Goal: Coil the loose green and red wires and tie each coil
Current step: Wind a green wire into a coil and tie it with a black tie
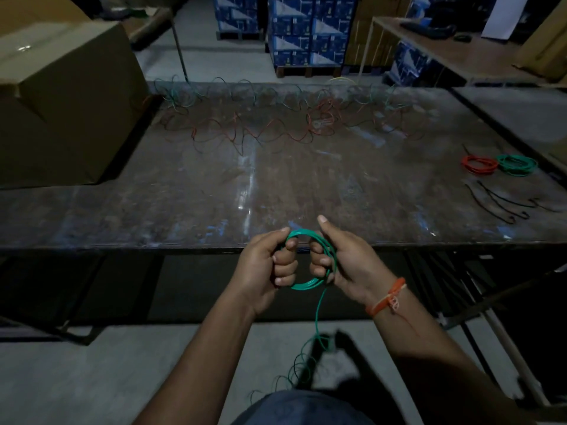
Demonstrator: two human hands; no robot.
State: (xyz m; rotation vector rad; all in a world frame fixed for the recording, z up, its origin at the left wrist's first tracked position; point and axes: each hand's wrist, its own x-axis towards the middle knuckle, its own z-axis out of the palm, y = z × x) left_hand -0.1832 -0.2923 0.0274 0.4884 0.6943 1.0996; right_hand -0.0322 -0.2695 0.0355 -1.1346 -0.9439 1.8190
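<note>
A green wire coil [303, 284] is held in front of the table's near edge. My left hand [270, 265] grips its left side with curled fingers. My right hand [337, 262] grips the right side, thumb pointing up. A loose green tail [317, 314] hangs from the coil down to the floor, where it lies in loops. Loose green wires [214, 90] and loose red wires [245, 133] are spread along the table's far side. A finished red coil [479, 164] and a finished green coil [518, 165] lie side by side at the right.
The worn dark table [214, 191] fills the middle of the view. Several black ties [503, 204] lie near its right edge. A large cardboard box [61, 102] stands on the left. Blue cartons [306, 29] are stacked behind, and another table [460, 53] is at the back right.
</note>
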